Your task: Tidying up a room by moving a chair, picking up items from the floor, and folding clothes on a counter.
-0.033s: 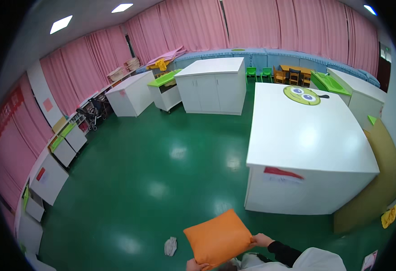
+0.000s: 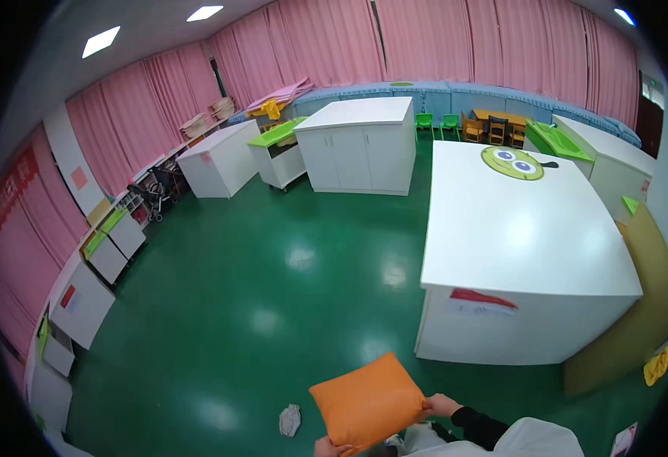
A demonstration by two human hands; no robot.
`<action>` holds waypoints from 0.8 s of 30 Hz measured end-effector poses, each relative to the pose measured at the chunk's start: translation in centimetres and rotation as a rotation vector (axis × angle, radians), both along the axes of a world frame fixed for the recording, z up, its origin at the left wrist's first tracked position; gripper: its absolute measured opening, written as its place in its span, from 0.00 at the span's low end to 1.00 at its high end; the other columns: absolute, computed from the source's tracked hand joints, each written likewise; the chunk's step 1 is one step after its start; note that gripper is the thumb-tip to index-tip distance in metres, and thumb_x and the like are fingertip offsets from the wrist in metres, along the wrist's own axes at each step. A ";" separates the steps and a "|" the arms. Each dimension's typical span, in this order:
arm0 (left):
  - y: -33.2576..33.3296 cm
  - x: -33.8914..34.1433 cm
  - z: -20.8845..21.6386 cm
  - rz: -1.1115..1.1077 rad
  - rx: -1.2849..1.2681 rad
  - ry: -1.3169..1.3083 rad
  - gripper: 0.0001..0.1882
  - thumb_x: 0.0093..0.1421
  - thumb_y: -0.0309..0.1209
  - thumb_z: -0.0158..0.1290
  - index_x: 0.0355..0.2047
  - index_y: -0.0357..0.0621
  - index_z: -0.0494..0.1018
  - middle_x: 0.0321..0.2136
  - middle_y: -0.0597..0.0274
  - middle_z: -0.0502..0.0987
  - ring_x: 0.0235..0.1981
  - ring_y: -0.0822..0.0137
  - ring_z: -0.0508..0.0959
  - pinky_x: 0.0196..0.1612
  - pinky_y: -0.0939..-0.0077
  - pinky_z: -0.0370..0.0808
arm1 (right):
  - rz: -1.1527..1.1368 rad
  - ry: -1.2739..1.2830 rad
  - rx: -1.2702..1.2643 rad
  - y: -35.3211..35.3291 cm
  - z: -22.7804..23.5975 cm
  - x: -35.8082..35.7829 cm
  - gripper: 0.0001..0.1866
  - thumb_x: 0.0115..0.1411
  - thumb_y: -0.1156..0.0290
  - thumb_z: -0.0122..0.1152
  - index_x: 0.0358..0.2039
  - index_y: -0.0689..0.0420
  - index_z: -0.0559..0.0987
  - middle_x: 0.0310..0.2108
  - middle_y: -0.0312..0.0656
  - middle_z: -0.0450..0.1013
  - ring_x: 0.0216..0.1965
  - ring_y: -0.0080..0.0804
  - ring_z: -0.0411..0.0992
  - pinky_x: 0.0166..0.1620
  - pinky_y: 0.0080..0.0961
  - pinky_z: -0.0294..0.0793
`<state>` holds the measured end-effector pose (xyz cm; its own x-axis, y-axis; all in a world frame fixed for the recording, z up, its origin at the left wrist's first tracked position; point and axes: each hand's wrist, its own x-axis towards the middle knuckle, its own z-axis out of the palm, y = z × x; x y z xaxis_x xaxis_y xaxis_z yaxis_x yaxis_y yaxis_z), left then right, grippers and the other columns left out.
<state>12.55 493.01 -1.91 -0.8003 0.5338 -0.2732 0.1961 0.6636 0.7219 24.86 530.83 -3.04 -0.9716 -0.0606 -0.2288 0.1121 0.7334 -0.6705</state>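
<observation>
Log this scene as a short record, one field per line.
Left hand: grips the orange cushion at its lower corner
Right hand: grips its right corner
Floor: green, shiny
Left of cushion: small gray cloth item on the floor
Right foreground: large white cabinet
Back wall: pink curtains

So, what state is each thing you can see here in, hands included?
Orange cushion: plump, held at two corners
Left hand: gripping one corner
Right hand: gripping another
Grey cloth: crumpled, on the floor
White cabinet doors: shut
Pink curtains: drawn, narrow gaps showing
Ceiling lights: lit
</observation>
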 end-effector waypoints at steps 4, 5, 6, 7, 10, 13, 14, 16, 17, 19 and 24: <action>4.1 -13.3 1.8 0.313 0.375 -0.264 0.17 0.40 0.22 0.61 0.33 0.37 0.69 0.22 0.61 0.74 0.21 0.69 0.73 0.23 0.76 0.73 | -0.061 -0.012 0.068 3.1 1.1 -14.7 0.13 0.47 0.58 0.55 0.24 0.56 0.75 0.23 0.47 0.72 0.27 0.47 0.70 0.31 0.39 0.68; 5.5 -16.9 3.0 0.401 0.455 -0.400 0.18 0.40 0.23 0.61 0.33 0.36 0.70 0.24 0.60 0.75 0.24 0.68 0.74 0.25 0.75 0.73 | -0.075 -0.005 0.063 4.0 0.4 -18.4 0.13 0.47 0.58 0.55 0.24 0.56 0.75 0.23 0.47 0.72 0.27 0.47 0.70 0.31 0.39 0.68; 6.8 -20.7 3.4 0.492 0.535 -0.536 0.18 0.40 0.24 0.62 0.33 0.36 0.70 0.25 0.59 0.75 0.26 0.67 0.75 0.27 0.75 0.74 | -0.074 0.001 0.064 4.6 -1.0 -21.9 0.13 0.47 0.58 0.55 0.25 0.55 0.75 0.23 0.47 0.72 0.27 0.48 0.70 0.31 0.40 0.68; 5.8 -25.4 -0.3 0.313 0.295 -0.390 0.20 0.40 0.29 0.63 0.34 0.35 0.71 0.28 0.57 0.76 0.29 0.67 0.75 0.30 0.73 0.74 | -0.053 0.020 0.067 5.3 -2.3 -26.3 0.13 0.47 0.59 0.55 0.26 0.55 0.75 0.24 0.48 0.72 0.28 0.49 0.70 0.32 0.41 0.68; 7.5 -36.7 -1.2 0.211 0.107 -0.314 0.23 0.38 0.32 0.64 0.34 0.35 0.71 0.27 0.56 0.76 0.27 0.67 0.75 0.30 0.71 0.74 | -0.049 -0.052 0.053 8.1 -1.7 -37.6 0.13 0.46 0.60 0.54 0.29 0.55 0.75 0.27 0.50 0.72 0.30 0.49 0.70 0.35 0.41 0.69; 11.5 -47.5 0.9 0.140 0.207 -0.131 0.23 0.38 0.33 0.65 0.33 0.34 0.70 0.26 0.56 0.76 0.25 0.67 0.74 0.29 0.71 0.73 | -0.066 -0.083 0.081 12.0 -2.8 -48.8 0.14 0.46 0.60 0.55 0.29 0.55 0.75 0.28 0.50 0.72 0.31 0.49 0.70 0.35 0.41 0.69; 12.5 -50.9 1.3 0.137 0.236 -0.122 0.23 0.38 0.33 0.65 0.33 0.34 0.70 0.26 0.55 0.76 0.24 0.66 0.74 0.29 0.70 0.73 | -0.071 -0.069 0.062 12.6 -3.1 -51.7 0.14 0.46 0.60 0.55 0.29 0.56 0.75 0.28 0.50 0.72 0.31 0.50 0.70 0.35 0.41 0.69; 15.1 -57.8 1.8 0.111 0.219 -0.138 0.23 0.38 0.33 0.64 0.33 0.34 0.70 0.26 0.55 0.76 0.25 0.65 0.74 0.29 0.70 0.72 | -0.092 -0.053 0.048 14.7 -2.2 -58.2 0.14 0.46 0.60 0.56 0.29 0.56 0.75 0.27 0.50 0.72 0.32 0.50 0.70 0.35 0.40 0.69; 16.5 -61.3 1.9 0.095 0.203 -0.156 0.23 0.38 0.33 0.64 0.33 0.34 0.70 0.26 0.54 0.75 0.26 0.65 0.74 0.30 0.70 0.72 | -0.104 -0.039 0.043 16.0 -1.7 -61.1 0.14 0.46 0.60 0.56 0.28 0.57 0.75 0.27 0.50 0.72 0.31 0.50 0.70 0.35 0.41 0.69; 20.7 -68.8 2.0 0.056 0.235 -0.167 0.21 0.39 0.31 0.63 0.33 0.35 0.70 0.25 0.55 0.75 0.26 0.65 0.74 0.29 0.69 0.72 | -0.144 -0.031 0.037 18.8 -1.3 -66.9 0.14 0.46 0.60 0.57 0.28 0.57 0.75 0.27 0.50 0.72 0.31 0.50 0.70 0.35 0.41 0.69; 28.2 -87.2 -4.1 -0.185 0.220 -0.109 0.16 0.44 0.30 0.58 0.34 0.38 0.70 0.30 0.56 0.75 0.27 0.65 0.74 0.29 0.71 0.72 | -0.381 -0.051 0.081 24.9 -1.9 -78.7 0.13 0.46 0.60 0.57 0.26 0.57 0.74 0.25 0.50 0.72 0.31 0.50 0.70 0.35 0.40 0.69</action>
